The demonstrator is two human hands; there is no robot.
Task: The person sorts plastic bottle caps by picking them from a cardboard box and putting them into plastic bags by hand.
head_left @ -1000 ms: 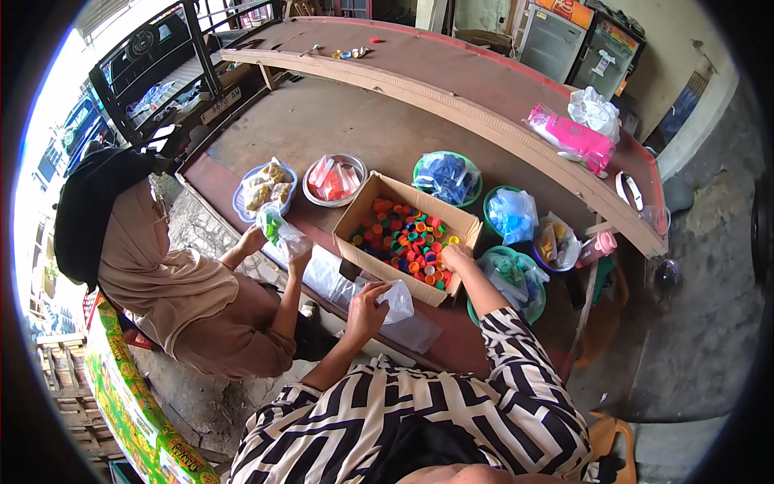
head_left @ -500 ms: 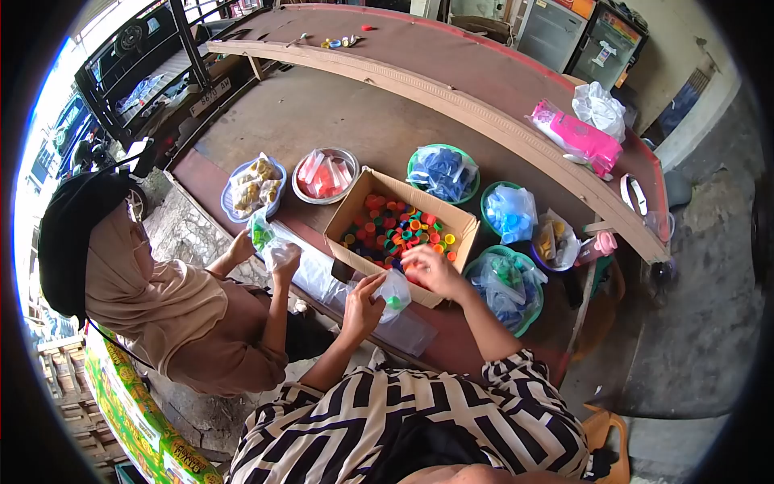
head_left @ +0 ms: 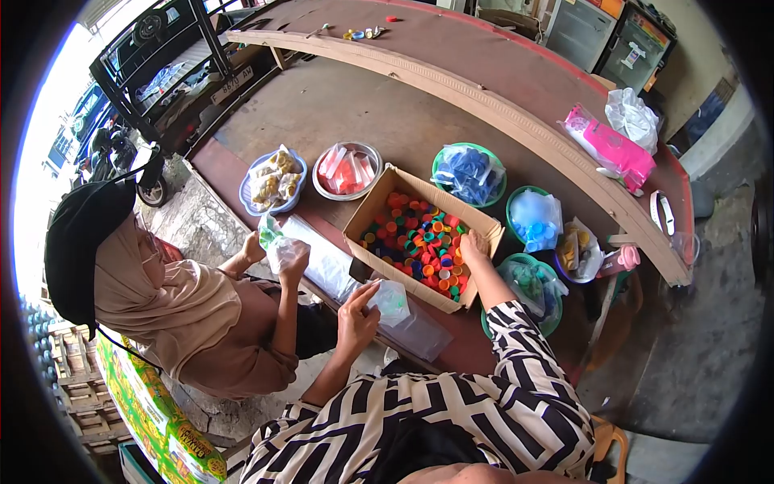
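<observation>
My left hand (head_left: 355,323) pinches a small clear plastic bag (head_left: 390,303) with something green showing inside it. The bag hangs just beyond the near side of a cardboard box (head_left: 403,284). Inside this box lies a loose heap of bottle caps (head_left: 419,250) in red, orange, green, yellow and dark blue. Down at the box's right end, my right hand (head_left: 475,244) is in among the caps, its fingers bent together; their tips are hidden, so what they hold does not show.
On my left a person (head_left: 201,323) holds a clear bag (head_left: 284,248) with green in it. Around the box stand a basket of yellowish bags (head_left: 246,194), a metal bowl (head_left: 322,187) and green baskets (head_left: 504,179) of blue bags. Flat plastic bags (head_left: 322,262) lie along the table edge.
My right hand has moved from beside the plastic bag into the right end of the box. My left hand keeps hold of the bag. The view has shifted slightly.
</observation>
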